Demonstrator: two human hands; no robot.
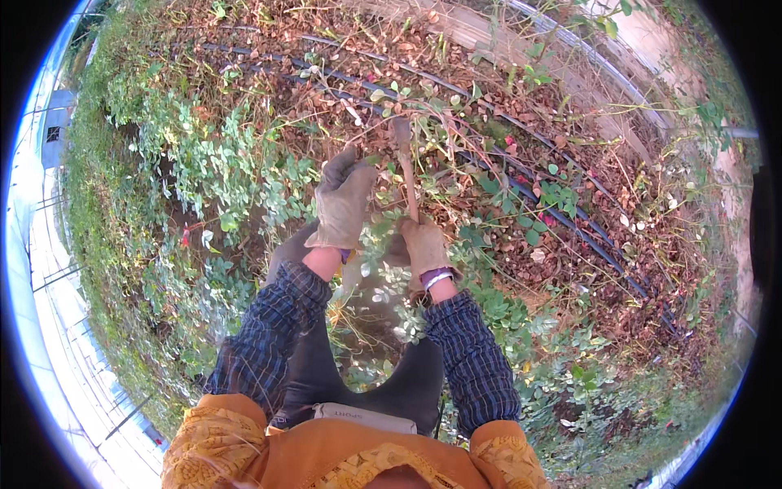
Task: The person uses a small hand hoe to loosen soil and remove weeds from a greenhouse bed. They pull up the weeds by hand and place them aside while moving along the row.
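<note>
My right hand (426, 244), in a worn work glove, grips the wooden handle of a hand tool (409, 177). Its flat, rusty metal blade (401, 130) points away from me, among leaves and thin stems. To the left, my gloved left hand (345, 198) is raised with its fingers curled. A thin reddish plant stem (374, 128) runs from its fingertips toward the blade; the fingers' inner side is hidden. Leafy, rose-like cut branches (464, 131) arch across the ground just beyond and right of the tool.
Black irrigation pipes (550, 211) run diagonally over a bed of dry brown leaves (586, 244). Green bushes (214, 147) grow thickly at left. At upper right are a pale board-like edge (482, 36) and a metal pipe (586, 46). My dark-trousered legs (311, 360) straddle low foliage.
</note>
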